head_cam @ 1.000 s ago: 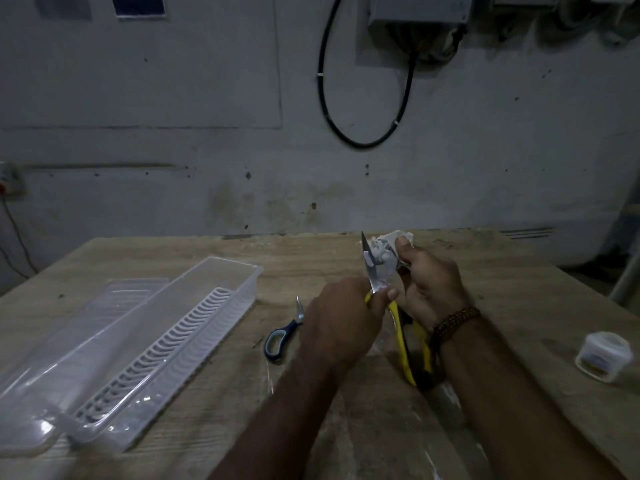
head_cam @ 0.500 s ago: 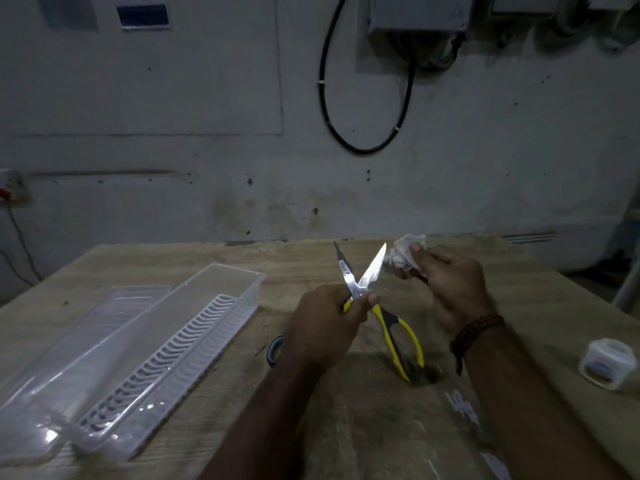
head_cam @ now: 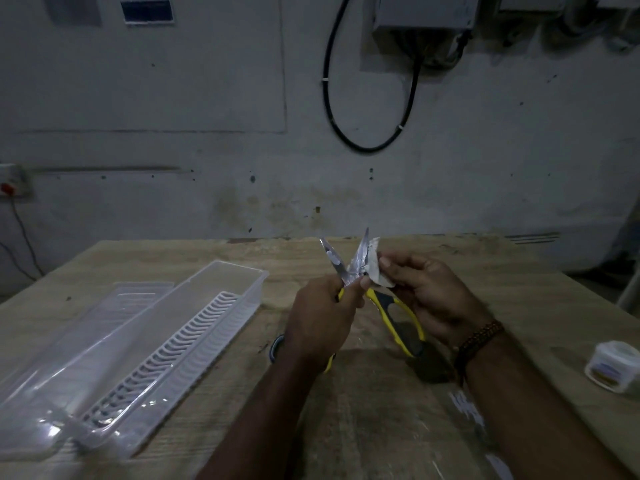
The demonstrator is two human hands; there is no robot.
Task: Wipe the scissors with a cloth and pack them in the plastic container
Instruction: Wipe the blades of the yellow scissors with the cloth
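Wipe step: left hand [head_cam: 320,318] grip holds scissors [head_cam: 349,268] open, right hand [head_cam: 429,299] pinches cloth [head_cam: 375,268] on right blade; next, pack into plastic container [head_cam: 221,282]

The place looks like a workshop or utility room, not a home. The wall [head_cam: 207,150] is bare grey plaster w/ stains and dark marks, no paint finish or decoration. A metal box [head_cam: 424,12] is fixed high on the wall, and a thick black cable [head_cam: 332,109] hangs from it in an open loop, held w/ white ties. At the left edge sits a socket [head_cam: 10,183] w/ a thin wire going down. The table [head_cam: 381,427] is raw wood, worn, w/ scratches and white smears, approx. like a workbench. Light is dim. A small jar [head_cam: 613,367] stands near the table's right edge.
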